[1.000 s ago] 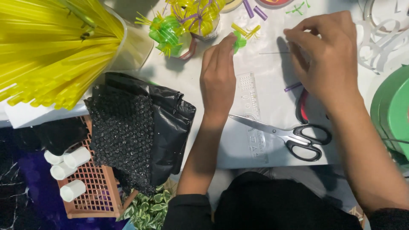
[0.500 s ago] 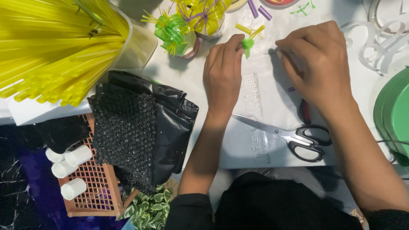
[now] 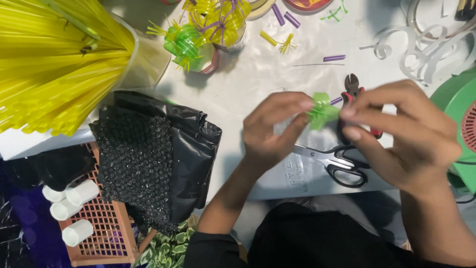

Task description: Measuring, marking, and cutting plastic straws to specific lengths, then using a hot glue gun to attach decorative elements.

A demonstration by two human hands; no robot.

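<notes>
Left hand (image 3: pixel 270 131), head view: lifted off the white table (image 3: pixel 248 74) since a second ago, when it lay flat there with fingers stretched toward the far edge. Now curled, thumb and forefinger pinched on the left side of a small green straw piece (image 3: pixel 322 110). Right hand (image 3: pixel 401 139): also raised and drawn in toward the middle, fingertips closed on the right side of the same piece. Half a second ago still pressed low over the table surface; now held above it.

Green straw piece: no longer down on the table by the far clutter, but up in the air between both hands, above the scissors (image 3: pixel 337 161) and just near the red-handled cutters (image 3: pixel 353 87). Looks flared or frayed at its ends; finer detail too blurred to tell. Judged from this: handling has passed from the tabletop to a two-handed grip, with neither tool touched.

Same view, surroundings: scissors lying near the body, blades pointing left, partly under the right hand. Cutters just beyond the fingers. Far left, a big bundle of yellow straws (image 3: pixel 54 64); beside it, at the far edge, finished green and yellow straw ornaments (image 3: pixel 183 44). Short purple straw bits (image 3: pixel 333 58) scattered far of the hands. Black bubble-wrap bag (image 3: pixel 148 159) to the left, well apart.
</notes>
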